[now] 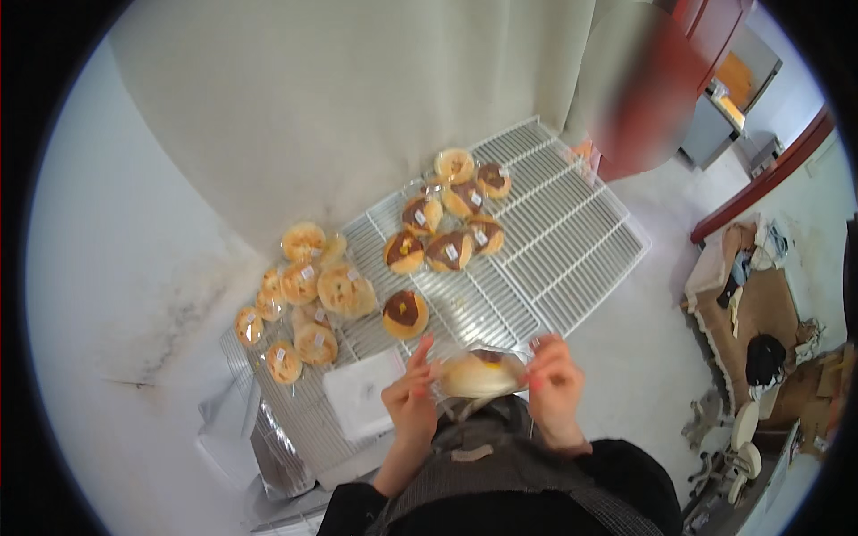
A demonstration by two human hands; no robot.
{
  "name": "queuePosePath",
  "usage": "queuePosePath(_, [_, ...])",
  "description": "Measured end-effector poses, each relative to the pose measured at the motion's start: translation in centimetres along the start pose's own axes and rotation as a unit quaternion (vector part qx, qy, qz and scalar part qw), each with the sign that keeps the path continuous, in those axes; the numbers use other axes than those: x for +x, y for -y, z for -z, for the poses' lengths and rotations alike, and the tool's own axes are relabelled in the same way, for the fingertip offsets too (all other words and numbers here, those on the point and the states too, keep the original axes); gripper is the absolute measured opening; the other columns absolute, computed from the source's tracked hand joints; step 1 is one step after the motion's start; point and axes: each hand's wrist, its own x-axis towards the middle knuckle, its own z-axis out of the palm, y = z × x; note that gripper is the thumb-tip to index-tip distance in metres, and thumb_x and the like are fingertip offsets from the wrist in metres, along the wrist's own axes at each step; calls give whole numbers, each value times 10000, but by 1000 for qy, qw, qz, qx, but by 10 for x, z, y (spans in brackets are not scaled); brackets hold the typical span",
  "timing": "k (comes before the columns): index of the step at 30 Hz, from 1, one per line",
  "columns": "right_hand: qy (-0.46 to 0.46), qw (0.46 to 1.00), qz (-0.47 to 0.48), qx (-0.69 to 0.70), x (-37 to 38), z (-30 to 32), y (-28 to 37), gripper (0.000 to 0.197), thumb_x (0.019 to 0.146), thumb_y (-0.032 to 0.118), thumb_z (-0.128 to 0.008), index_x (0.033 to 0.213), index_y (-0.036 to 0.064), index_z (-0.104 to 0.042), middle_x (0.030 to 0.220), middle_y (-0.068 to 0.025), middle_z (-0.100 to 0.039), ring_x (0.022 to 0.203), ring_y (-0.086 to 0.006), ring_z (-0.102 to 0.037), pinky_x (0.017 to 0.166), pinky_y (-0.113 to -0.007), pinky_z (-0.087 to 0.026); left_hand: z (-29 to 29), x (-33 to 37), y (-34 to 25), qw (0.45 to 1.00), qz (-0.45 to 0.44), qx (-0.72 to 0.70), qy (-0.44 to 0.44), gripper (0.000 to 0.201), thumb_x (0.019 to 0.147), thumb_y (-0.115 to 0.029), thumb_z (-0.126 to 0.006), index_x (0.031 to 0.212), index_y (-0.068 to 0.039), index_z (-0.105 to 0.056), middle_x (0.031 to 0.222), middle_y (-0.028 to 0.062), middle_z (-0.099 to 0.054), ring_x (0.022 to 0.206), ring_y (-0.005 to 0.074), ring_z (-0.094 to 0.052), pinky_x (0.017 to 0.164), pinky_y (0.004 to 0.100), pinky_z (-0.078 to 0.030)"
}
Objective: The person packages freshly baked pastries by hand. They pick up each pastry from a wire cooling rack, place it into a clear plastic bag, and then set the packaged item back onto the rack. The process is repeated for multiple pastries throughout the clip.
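Note:
In front of my body, a round bun point(478, 377) in a clear plastic bag is stretched between my two hands, slightly smeared by motion. My left hand point(413, 397) grips the bag's left end, its index finger raised. At the right end, my right hand point(556, 386) pinches the bag between thumb and fingers. Just beyond them, a chocolate-topped bun point(406, 314) sits on a white wire rack point(572, 241); I cannot tell if it is wrapped. Beside my left hand lies a white flat square sheet or stack point(361, 395).
Several wrapped chocolate-topped buns point(449, 251) with small labels lie at the rack's far side. Several pale wrapped buns point(347, 290) cluster at the left. A curtain point(357, 98) hangs behind. On the right floor stand a cardboard box point(760, 308) with clothes and a white stool point(744, 427).

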Motion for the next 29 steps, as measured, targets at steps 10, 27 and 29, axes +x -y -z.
queuePosePath(10, [-114, 844, -484, 199, -95, 37, -120, 116, 864, 132, -553, 784, 56, -591, 793, 4, -516, 718, -95, -464, 720, -246, -382, 121, -69, 99, 931, 344, 71, -94, 225, 845, -208, -583, 735, -13, -588, 719, 49, -566, 715, 140, -503, 750, 290, -414])
queuePosePath(27, [80, 795, -589, 122, -77, 59, -126, 340, 898, 101, -483, 1204, 97, -337, 811, -115, -627, 712, -131, -604, 676, -244, -494, 107, -41, 76, 850, 523, 56, -32, 391, 896, -100, -479, 1269, -11, -403, 848, 164, -633, 803, 227, -639, 714, 288, -521])
queuePosePath(29, [67, 809, -569, 136, -71, 56, -133, 394, 895, 103, -491, 1246, 107, -311, 833, -125, -638, 721, -117, -601, 666, -229, -484, 105, -36, 79, 852, 517, 70, -52, 448, 877, -86, -512, 1300, -38, -373, 871, 163, -634, 803, 217, -640, 720, 279, -517])
